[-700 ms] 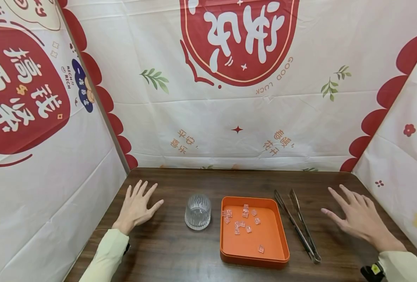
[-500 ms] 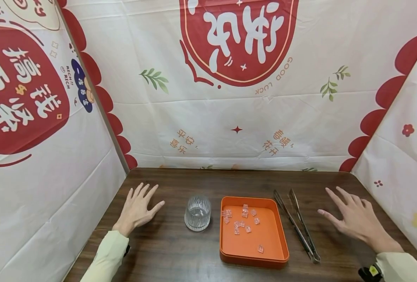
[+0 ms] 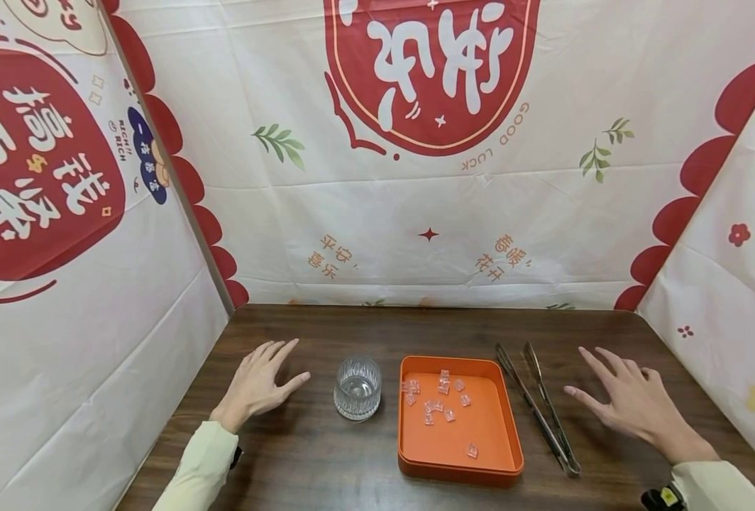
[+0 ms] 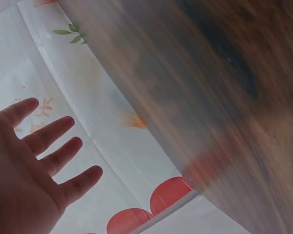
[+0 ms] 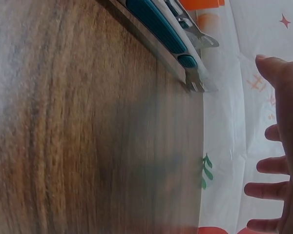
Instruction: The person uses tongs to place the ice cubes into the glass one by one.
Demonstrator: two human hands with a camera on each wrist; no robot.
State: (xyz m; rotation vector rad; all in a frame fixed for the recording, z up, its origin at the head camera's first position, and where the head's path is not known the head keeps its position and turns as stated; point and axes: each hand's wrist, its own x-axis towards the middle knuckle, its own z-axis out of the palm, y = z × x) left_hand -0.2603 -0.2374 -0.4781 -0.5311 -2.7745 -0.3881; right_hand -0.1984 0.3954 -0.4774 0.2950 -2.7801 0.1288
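Note:
A clear ribbed glass (image 3: 358, 389) stands upright on the dark wooden table, to the right of my left hand (image 3: 257, 385). That hand touches nothing I can see; its fingers are spread in the left wrist view. In the middle lies a shallow orange tray (image 3: 444, 454) holding several small clear cubes (image 3: 450, 416). Metal tongs (image 3: 565, 454) lie to the right of the tray, their two arms spread apart; a teal grip strip (image 5: 158, 24) shows on them in the right wrist view. My right hand (image 3: 639, 404) is over the table right of the tongs, holding nothing, fingers spread.
White printed cloth (image 3: 428, 206) hangs behind the table (image 3: 326, 468) and along both sides. The table's far edge meets the back cloth. In the right wrist view, a corner of the orange tray (image 5: 200, 4) shows beyond the tongs.
My left hand has shifted right, closer to the glass. My right hand has moved left, closer to the tongs. The glass, tray, cubes and tongs have stayed in place.

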